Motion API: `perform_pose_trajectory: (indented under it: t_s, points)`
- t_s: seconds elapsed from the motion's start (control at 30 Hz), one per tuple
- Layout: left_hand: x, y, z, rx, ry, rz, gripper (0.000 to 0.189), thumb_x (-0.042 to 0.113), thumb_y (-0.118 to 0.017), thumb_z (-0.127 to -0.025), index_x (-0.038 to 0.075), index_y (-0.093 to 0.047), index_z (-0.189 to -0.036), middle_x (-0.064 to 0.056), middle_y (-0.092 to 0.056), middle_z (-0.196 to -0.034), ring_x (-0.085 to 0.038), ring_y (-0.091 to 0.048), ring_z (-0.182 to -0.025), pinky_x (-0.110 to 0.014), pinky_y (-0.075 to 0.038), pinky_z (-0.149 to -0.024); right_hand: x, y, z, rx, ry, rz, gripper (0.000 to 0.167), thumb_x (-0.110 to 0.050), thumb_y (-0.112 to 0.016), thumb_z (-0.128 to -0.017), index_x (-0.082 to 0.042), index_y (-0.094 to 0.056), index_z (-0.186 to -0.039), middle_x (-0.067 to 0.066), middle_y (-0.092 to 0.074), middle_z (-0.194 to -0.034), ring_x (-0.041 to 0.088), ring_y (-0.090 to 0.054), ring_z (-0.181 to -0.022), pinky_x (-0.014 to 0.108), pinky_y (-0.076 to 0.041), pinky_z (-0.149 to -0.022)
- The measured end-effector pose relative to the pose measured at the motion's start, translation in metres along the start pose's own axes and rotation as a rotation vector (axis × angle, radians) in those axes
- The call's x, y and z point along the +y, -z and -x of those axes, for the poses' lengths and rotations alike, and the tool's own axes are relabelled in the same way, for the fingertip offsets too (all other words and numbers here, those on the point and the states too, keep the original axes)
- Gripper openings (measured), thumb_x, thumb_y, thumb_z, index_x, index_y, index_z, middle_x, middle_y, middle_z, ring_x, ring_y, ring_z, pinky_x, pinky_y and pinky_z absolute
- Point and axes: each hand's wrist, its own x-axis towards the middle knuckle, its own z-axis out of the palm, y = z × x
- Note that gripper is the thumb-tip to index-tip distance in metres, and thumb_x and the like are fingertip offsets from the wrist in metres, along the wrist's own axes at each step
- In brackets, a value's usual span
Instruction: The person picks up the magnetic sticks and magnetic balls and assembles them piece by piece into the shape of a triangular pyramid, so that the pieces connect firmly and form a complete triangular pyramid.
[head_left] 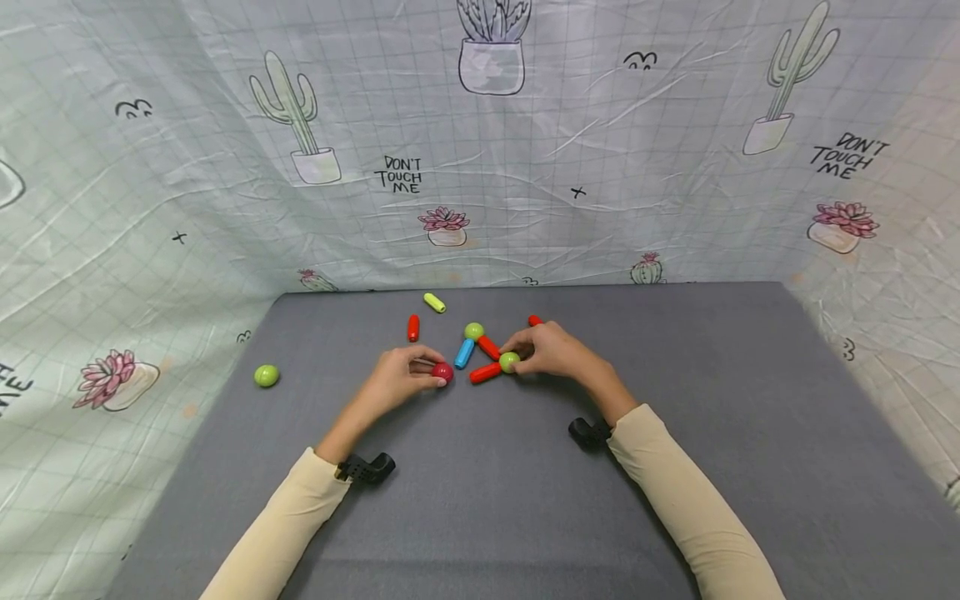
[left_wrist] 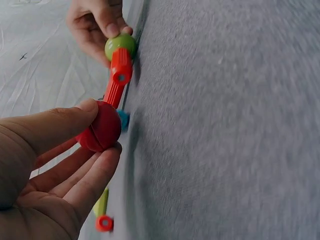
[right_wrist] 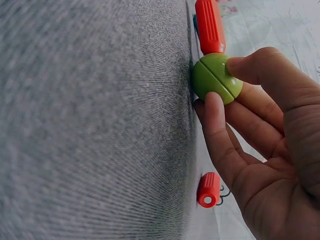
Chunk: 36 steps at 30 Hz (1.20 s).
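Red and round, a red ball (head_left: 442, 372) sits just left of the middle of the head view, low on the grey mat (head_left: 480, 500), pinched between the thumb and curled fingers of the left hand (head_left: 397, 379). In the left wrist view the same red ball (left_wrist: 101, 132) fills the centre left, the thumb across its top and the fingertips under it.

Just right of it lies a red stick (head_left: 485, 372), whose far end meets a green ball (head_left: 509, 362). The right hand (head_left: 551, 350) pinches that green ball with thumb and forefinger, its other fingers curled over it. The right wrist view shows the green ball (right_wrist: 216, 78) at upper centre, thumb below and a fingertip on its right side, with the red stick (right_wrist: 210, 26) running up from it to the top edge.

Between the two hands, slightly higher in the head view, a blue stick (head_left: 464, 353) lies tilted beside a second red stick (head_left: 489, 347), which touches another green ball (head_left: 474, 331). A further red piece (head_left: 534, 320) peeps out behind the right hand. Farther up the mat lie a lone red stick (head_left: 413, 327) and a yellow stick (head_left: 434, 302). Well apart, at the left edge of the mat, rests a third green ball (head_left: 266, 376). Behind everything hangs a cactus-print cloth (head_left: 480, 142).
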Motion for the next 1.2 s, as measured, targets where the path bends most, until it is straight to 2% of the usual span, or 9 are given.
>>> perform_pose_trajectory:
  t_s: [0.13, 0.37, 0.53, 0.8, 1.07, 1.2]
  points:
    - [0.001, -0.006, -0.003, -0.012, -0.004, -0.011, 0.03, 0.006, -0.084, -0.083, 0.004, -0.074, -0.111, -0.011, -0.075, -0.108, -0.024, -0.073, -0.101, -0.03, -0.061, -0.076, 0.0, 0.0, 0.0, -0.006, 0.002, -0.016, 0.03, -0.011, -0.076, -0.088, -0.009, -0.076, -0.118, 0.002, -0.077, -0.105, 0.012, -0.072, -0.092, 0.027, -0.058, -0.075]
    - [0.007, -0.015, -0.009, -0.008, -0.048, -0.09, 0.03, 0.011, -0.087, -0.081, 0.005, -0.075, -0.108, -0.008, -0.074, -0.107, -0.021, -0.073, -0.096, -0.031, -0.06, -0.076, 0.001, 0.001, 0.0, -0.012, 0.004, -0.026, 0.028, -0.012, -0.077, -0.089, -0.008, -0.076, -0.117, 0.004, -0.077, -0.109, 0.013, -0.073, -0.095, 0.027, -0.058, -0.076]
    - [0.008, -0.019, -0.012, -0.007, -0.046, -0.109, 0.03, 0.01, -0.087, -0.081, 0.005, -0.075, -0.108, -0.009, -0.073, -0.107, -0.021, -0.073, -0.096, -0.032, -0.06, -0.077, 0.003, 0.001, -0.001, -0.015, 0.011, -0.036, 0.028, -0.013, -0.077, -0.09, -0.008, -0.076, -0.118, 0.005, -0.076, -0.111, 0.013, -0.073, -0.095, 0.026, -0.059, -0.076]
    - [0.006, -0.024, -0.012, -0.003, -0.03, -0.09, 0.029, 0.009, -0.086, -0.082, 0.006, -0.075, -0.108, -0.008, -0.075, -0.106, -0.021, -0.073, -0.096, -0.032, -0.06, -0.076, 0.008, 0.003, 0.001, -0.016, 0.009, -0.085, 0.03, -0.02, -0.079, -0.091, -0.009, -0.076, -0.119, 0.005, -0.076, -0.113, 0.013, -0.073, -0.097, 0.028, -0.059, -0.08]
    - [0.006, -0.025, -0.013, 0.029, 0.0, -0.067, 0.029, 0.008, -0.087, -0.081, 0.006, -0.075, -0.108, -0.011, -0.074, -0.107, -0.023, -0.073, -0.098, -0.033, -0.059, -0.077, 0.011, 0.003, 0.001, -0.017, 0.003, -0.115, 0.033, -0.021, -0.079, -0.091, -0.009, -0.075, -0.121, 0.006, -0.076, -0.113, 0.014, -0.073, -0.098, 0.028, -0.058, -0.079]
    - [0.007, -0.024, -0.015, 0.011, 0.024, -0.043, 0.03, 0.008, -0.086, -0.082, 0.007, -0.074, -0.109, -0.01, -0.074, -0.108, -0.022, -0.072, -0.1, -0.031, -0.057, -0.077, 0.012, 0.002, 0.001, -0.017, -0.006, -0.138, 0.033, -0.02, -0.079, -0.091, -0.008, -0.075, -0.122, 0.006, -0.075, -0.114, 0.015, -0.073, -0.1, 0.028, -0.058, -0.081]
